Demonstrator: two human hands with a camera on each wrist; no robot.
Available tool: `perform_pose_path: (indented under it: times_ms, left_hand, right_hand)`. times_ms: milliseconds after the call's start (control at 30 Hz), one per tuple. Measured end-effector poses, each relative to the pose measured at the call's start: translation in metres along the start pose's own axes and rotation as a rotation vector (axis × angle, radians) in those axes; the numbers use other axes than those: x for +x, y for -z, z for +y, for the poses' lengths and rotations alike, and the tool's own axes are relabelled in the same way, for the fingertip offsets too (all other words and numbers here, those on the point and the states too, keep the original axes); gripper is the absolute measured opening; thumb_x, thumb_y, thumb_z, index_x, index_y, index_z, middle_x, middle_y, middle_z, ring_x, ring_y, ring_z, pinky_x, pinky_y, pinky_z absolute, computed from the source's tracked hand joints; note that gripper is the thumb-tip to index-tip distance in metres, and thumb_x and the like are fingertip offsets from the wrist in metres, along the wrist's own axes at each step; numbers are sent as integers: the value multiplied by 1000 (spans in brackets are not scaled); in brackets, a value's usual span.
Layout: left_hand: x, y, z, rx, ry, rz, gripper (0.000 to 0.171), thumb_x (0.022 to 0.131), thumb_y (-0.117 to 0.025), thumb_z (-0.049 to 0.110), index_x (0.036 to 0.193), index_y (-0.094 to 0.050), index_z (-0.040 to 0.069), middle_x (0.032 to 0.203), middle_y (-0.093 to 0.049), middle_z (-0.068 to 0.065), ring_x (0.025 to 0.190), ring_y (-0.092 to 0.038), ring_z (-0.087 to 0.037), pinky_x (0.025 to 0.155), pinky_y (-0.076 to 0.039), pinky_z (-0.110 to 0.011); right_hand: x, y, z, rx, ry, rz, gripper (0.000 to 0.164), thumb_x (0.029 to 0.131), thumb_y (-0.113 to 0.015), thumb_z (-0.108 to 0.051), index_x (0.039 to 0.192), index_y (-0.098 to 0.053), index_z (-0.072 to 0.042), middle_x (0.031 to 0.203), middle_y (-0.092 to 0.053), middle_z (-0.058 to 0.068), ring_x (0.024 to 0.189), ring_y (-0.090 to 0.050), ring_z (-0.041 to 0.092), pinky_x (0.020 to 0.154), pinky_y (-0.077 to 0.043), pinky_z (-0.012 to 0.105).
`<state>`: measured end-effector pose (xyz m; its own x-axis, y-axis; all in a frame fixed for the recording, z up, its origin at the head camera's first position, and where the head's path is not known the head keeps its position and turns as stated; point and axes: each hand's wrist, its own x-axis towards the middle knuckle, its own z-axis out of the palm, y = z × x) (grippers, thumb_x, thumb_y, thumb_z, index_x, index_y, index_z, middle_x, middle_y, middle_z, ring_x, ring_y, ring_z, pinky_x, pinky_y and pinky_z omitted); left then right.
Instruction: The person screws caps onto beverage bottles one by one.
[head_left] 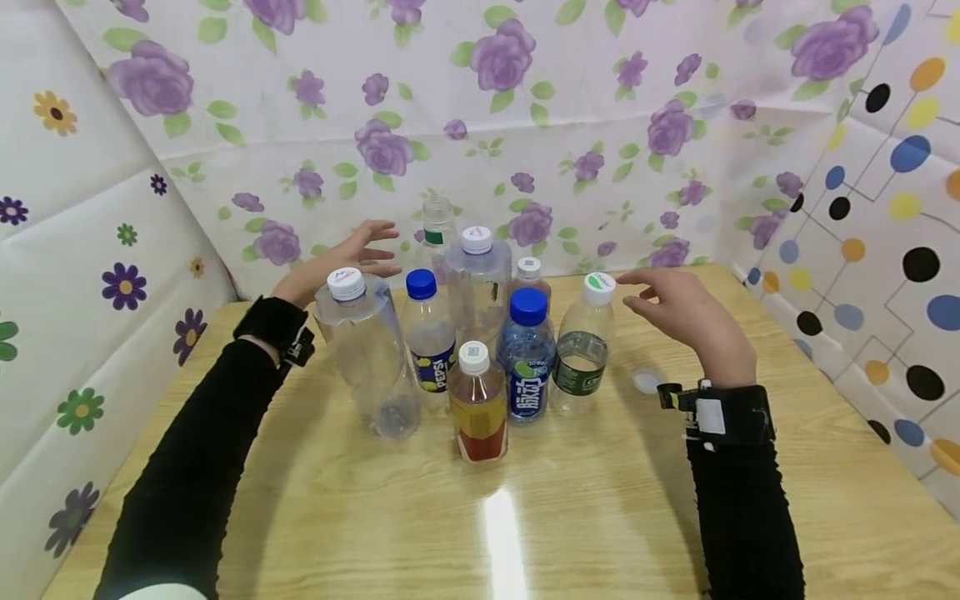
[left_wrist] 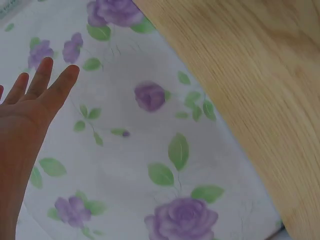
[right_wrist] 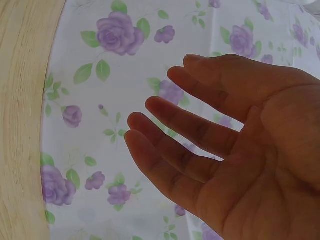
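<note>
Several plastic bottles stand grouped mid-table in the head view. My left hand (head_left: 348,260) hovers behind the large clear bottle (head_left: 367,358) at the group's left, fingers spread and holding nothing. At the right my right hand (head_left: 678,310) holds nothing, its loosely bent fingers close to the white cap (head_left: 599,287) of the green-labelled bottle (head_left: 581,362). Between the hands are a blue-capped Pepsi bottle (head_left: 431,350), an amber drink bottle (head_left: 478,412) in front and a blue-labelled bottle (head_left: 527,367). In the wrist views, the left hand (left_wrist: 22,120) and right hand (right_wrist: 235,145) show relaxed fingers.
Behind these stand another large clear bottle (head_left: 480,283), a small white-capped bottle (head_left: 530,275) and an uncapped bottle (head_left: 438,229). A loose white cap (head_left: 647,382) lies on the wooden table (head_left: 375,517) near the right wrist. Flowered sheets (head_left: 450,100) hang behind it.
</note>
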<state>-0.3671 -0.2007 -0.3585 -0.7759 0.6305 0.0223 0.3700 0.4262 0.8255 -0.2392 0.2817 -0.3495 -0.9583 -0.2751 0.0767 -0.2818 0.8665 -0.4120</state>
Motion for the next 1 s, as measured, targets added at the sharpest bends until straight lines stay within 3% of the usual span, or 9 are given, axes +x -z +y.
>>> perform_pose_path:
  times_ms: [100, 200, 300, 433, 533, 767, 867, 1000]
  left_hand:
    - [10, -9, -1, -16, -36, -53, 80, 105, -55, 5, 163, 0, 9, 168, -5, -22, 149, -20, -49, 116, -33, -65]
    - [12, -18, -1, -55, -6, -89, 81, 106, -56, 18, 165, -1, 20, 171, -2, -10, 153, -15, -42, 117, -31, -66]
    - [10, -26, 2, -131, 23, -81, 82, 104, -59, 34, 164, -4, 36, 171, -2, 5, 156, -11, -31, 117, -28, -68]
    - [9, -31, 5, -165, 21, -81, 83, 102, -61, 38, 163, -4, 41, 170, -2, 11, 156, -7, -25, 119, -21, -69]
    - [14, -32, 5, -120, 2, -89, 84, 104, -60, 30, 164, -3, 34, 171, -3, 5, 156, -5, -27, 121, -18, -67]
    - [35, -31, 6, 48, -109, -25, 79, 98, -62, -1, 160, -13, -2, 161, -24, -26, 149, -20, -50, 119, -24, -67]
    - [38, -32, 8, 58, -89, -13, 78, 97, -62, -4, 158, -14, -7, 157, -27, -30, 146, -25, -53, 118, -29, -66]
    - [40, -36, 10, 26, -26, -1, 78, 97, -64, 2, 158, -14, -5, 157, -26, -29, 145, -29, -52, 115, -36, -63]
  right_hand:
    - [1, 0, -2, 2, -1, -1, 43, 106, -57, -19, 145, -53, -2, 145, -52, 27, 121, -57, 49, 94, -51, 62]
    - [2, 0, -3, -1, 2, -2, 43, 106, -57, -19, 145, -53, -2, 145, -52, 27, 121, -57, 49, 95, -51, 62]
    - [2, 0, -4, -8, 7, 4, 42, 105, -57, -17, 144, -54, -1, 144, -53, 27, 121, -57, 49, 95, -51, 62]
    - [1, 0, -6, -6, 12, 10, 42, 105, -58, -14, 144, -54, 0, 144, -53, 27, 120, -57, 49, 96, -52, 61]
    - [1, -1, -7, 1, 9, 11, 42, 104, -58, -13, 144, -54, 0, 144, -53, 27, 121, -57, 49, 97, -51, 61]
    - [0, -2, -6, 6, 9, 17, 41, 104, -58, -12, 142, -54, 2, 144, -53, 27, 120, -58, 49, 98, -51, 61]
    - [0, -2, -6, 8, 16, 17, 41, 104, -59, -12, 142, -55, 2, 144, -53, 27, 119, -59, 48, 98, -51, 60]
    - [1, -3, -5, 15, 25, 12, 41, 104, -59, -12, 141, -55, 3, 142, -54, 28, 119, -59, 49, 98, -51, 60]
